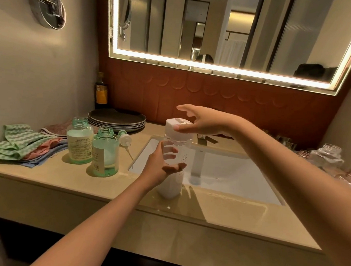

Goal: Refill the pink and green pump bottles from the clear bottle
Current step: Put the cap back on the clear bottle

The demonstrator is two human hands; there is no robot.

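My L hand (162, 163) grip clasps clear bottle (170, 187) at sink (229, 177) rim, near surface (206, 215) front edge; R hand (202, 122) grip released, resting on cap (172, 124).

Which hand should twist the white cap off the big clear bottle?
Probably the right. The right hand is at the white cap, thumb touching it, while the left hand grips the clear bottle around its body, steadying it.
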